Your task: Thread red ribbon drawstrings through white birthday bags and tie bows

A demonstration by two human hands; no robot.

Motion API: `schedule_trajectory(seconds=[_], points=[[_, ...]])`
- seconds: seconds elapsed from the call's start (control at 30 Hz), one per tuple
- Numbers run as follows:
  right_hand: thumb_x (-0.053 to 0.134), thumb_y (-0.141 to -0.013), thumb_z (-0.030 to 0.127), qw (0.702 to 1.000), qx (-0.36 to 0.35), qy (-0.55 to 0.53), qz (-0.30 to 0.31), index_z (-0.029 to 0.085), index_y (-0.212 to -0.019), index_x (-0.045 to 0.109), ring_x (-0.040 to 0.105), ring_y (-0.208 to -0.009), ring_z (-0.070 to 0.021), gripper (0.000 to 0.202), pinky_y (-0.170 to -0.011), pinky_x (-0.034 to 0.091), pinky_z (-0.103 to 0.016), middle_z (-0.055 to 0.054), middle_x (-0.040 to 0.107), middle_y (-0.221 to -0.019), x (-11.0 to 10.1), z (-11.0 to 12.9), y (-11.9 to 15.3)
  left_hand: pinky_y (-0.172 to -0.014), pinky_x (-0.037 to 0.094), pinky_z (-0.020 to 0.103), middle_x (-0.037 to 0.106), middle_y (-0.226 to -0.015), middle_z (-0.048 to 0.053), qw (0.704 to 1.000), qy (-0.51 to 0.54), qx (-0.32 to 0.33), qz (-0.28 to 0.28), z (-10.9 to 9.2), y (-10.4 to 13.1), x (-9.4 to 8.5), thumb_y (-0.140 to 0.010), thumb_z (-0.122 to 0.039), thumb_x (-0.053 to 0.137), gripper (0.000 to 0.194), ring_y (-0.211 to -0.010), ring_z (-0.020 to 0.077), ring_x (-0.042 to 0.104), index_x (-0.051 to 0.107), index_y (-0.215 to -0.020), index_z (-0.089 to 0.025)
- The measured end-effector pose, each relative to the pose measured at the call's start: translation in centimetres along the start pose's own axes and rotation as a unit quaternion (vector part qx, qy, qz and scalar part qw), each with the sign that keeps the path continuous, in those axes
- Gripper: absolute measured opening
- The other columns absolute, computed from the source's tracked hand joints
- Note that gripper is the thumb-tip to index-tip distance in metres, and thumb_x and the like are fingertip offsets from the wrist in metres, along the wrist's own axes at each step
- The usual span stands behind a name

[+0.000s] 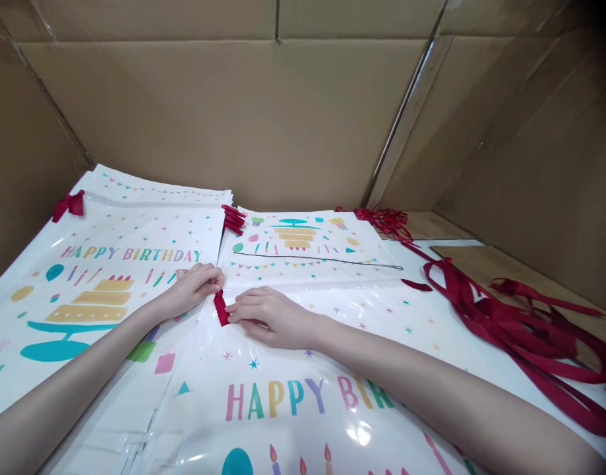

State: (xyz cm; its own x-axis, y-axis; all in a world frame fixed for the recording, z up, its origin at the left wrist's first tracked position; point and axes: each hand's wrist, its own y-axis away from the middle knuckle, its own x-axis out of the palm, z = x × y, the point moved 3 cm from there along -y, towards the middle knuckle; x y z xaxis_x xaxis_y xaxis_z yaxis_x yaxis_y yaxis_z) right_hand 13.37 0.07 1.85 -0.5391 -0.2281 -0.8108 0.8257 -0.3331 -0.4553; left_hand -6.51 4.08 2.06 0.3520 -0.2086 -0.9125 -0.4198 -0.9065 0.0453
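Note:
A short dark red ribbon (221, 309) sits at the left edge of a glossy white printed sheet (293, 356) reading "HAPPY BIRTH...". My left hand (200, 285) pinches the ribbon's upper end with thumb and forefinger. From the right, my right hand (268, 316) has its curled fingers on the ribbon's lower part. Under my left forearm lies a stack of similar sheets (149, 227), with a red bow (69, 206) at its upper left corner and several red ribbon ends (233, 220) at its right edge.
A thin dark wire tool (317, 258) lies across the folded-over sheet part behind my hands. Long loose red ribbons (510, 323) spread at the right, near a small red scrap (416, 285). More thin ribbon (389, 222) is bunched farther back. Cardboard walls (223, 119) stand behind and at both sides.

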Motion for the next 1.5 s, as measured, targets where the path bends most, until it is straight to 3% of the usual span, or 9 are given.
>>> schedule_trajectory(seconds=[0.2,0.5,0.73,0.93,1.1,1.23,1.4,1.5], points=[[0.047,-0.089,0.014,1.0,0.003,0.0,0.008,0.017,-0.1,0.065,0.058,-0.105,-0.0172,0.022,-0.096,0.041,-0.032,-0.004,0.067,-0.111,0.0,0.0,0.0,-0.085,0.028,0.035,0.057,-0.093,0.004,1.0,-0.009,0.023,-0.006,0.5,0.0,0.0,-0.092,-0.038,0.032,0.03,-0.096,0.0224,0.045,0.053,-0.081,-0.019],[0.047,-0.088,0.014,1.0,0.011,-0.004,0.012,0.018,-0.1,0.064,0.058,-0.106,-0.0169,0.021,-0.095,0.042,-0.032,-0.005,0.067,-0.112,0.0,0.0,0.0,-0.089,0.026,0.037,0.061,-0.095,0.001,0.999,0.017,-0.016,-0.035,-0.1,0.4,0.0,-0.092,-0.053,0.034,0.038,-0.098,0.0218,0.047,0.057,-0.088,-0.022],[0.047,-0.088,0.013,1.0,0.01,-0.003,0.012,0.017,-0.101,0.064,0.058,-0.106,-0.0163,0.022,-0.095,0.042,-0.032,-0.006,0.067,-0.109,0.0,0.1,0.0,-0.086,0.024,0.038,0.06,-0.092,0.001,1.0,0.0,-0.016,-0.026,-0.1,0.2,0.4,-0.091,-0.047,0.038,0.031,-0.096,0.0218,0.047,0.055,-0.085,-0.022],[0.047,-0.088,0.013,1.0,0.004,0.0,0.012,0.016,-0.1,0.064,0.058,-0.107,-0.0169,0.021,-0.095,0.042,-0.032,-0.006,0.067,-0.109,-0.1,0.1,-0.1,-0.089,0.027,0.039,0.06,-0.094,0.002,0.998,-0.008,-0.036,-0.053,0.0,0.5,0.0,-0.088,-0.051,0.042,0.034,-0.098,0.0238,0.046,0.059,-0.083,-0.021],[0.046,-0.089,0.013,1.0,0.007,0.0,0.014,0.017,-0.1,0.065,0.058,-0.106,-0.0175,0.022,-0.095,0.042,-0.033,-0.006,0.067,-0.111,-0.1,0.2,-0.1,-0.101,0.023,0.046,0.059,-0.112,0.003,0.995,0.033,-0.036,-0.092,-0.9,1.2,-0.8,-0.088,-0.054,0.043,0.034,-0.108,0.0248,0.045,0.056,-0.101,-0.025],[0.047,-0.088,0.013,1.0,0.005,-0.003,0.012,0.016,-0.1,0.064,0.058,-0.106,-0.0172,0.021,-0.095,0.042,-0.032,-0.006,0.067,-0.109,-0.1,0.2,-0.1,-0.108,0.016,0.053,0.049,-0.132,0.004,0.998,0.016,0.001,-0.054,-1.1,1.3,-0.6,-0.086,-0.056,0.046,0.042,-0.123,0.0275,0.036,0.05,-0.12,-0.031],[0.049,-0.087,0.012,1.0,0.002,-0.002,0.012,0.017,-0.101,0.064,0.057,-0.105,-0.0173,0.021,-0.095,0.042,-0.033,-0.007,0.066,-0.109,-0.1,0.1,-0.1,-0.11,-0.002,0.064,0.029,-0.151,0.005,0.999,-0.023,0.006,-0.035,0.0,1.3,-0.2,-0.084,-0.059,0.048,0.055,-0.142,0.0341,0.008,0.042,-0.133,-0.035],[0.049,-0.087,0.013,1.0,0.006,0.005,-0.004,0.017,-0.098,0.065,0.056,-0.104,-0.0179,0.02,-0.092,0.043,-0.033,-0.008,0.063,-0.113,-0.1,0.1,0.0,-0.111,-0.008,0.063,0.025,-0.153,0.004,0.999,-0.019,0.033,-0.026,-0.7,1.5,-0.1,-0.086,-0.059,0.047,0.056,-0.144,0.0328,0.003,0.039,-0.136,-0.036]])
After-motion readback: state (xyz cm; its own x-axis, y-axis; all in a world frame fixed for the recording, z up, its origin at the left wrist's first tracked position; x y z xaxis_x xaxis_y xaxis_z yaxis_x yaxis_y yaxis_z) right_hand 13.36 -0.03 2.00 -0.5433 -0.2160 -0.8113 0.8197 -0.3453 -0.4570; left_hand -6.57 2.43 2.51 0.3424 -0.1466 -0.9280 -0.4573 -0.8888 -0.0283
